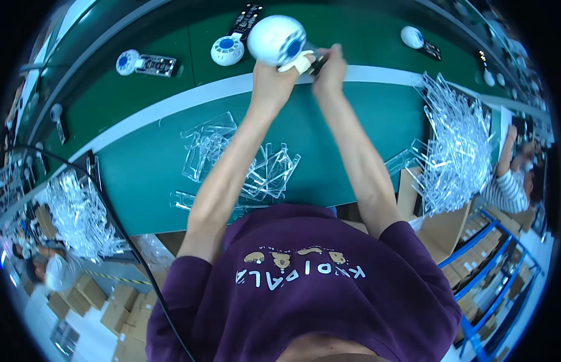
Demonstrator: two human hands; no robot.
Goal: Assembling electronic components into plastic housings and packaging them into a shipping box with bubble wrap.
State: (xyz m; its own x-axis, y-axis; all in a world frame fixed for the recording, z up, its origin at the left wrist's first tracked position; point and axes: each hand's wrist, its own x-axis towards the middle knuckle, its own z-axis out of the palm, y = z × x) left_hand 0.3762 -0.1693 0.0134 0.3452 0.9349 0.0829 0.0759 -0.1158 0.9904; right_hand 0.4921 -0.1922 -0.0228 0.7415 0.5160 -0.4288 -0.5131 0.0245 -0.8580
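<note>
My left hand (273,84), with pale yellow covers on its fingertips, is closed around the underside of a white round-headed device (273,36). A blue disc ringed by dark marks shows on that device's lower right. Close on its right, my right hand (330,71) pinches a dark flat part (318,63) beside the round head; this hand is slightly smeared by motion. A clear sliver of plastic shows between the head and the right fingers. Both hands are above the pale rim between bench and green belt. Below my forearms lies a loose pile of clear plastic frames (271,172).
On the green belt (172,36) lie similar white-headed devices with dark panels, including one at the left (128,62), one near my left hand (226,50) and one at the right (412,37). Large heaps of clear plastic (455,151) flank the bench. A black cable (120,226) hangs at the left.
</note>
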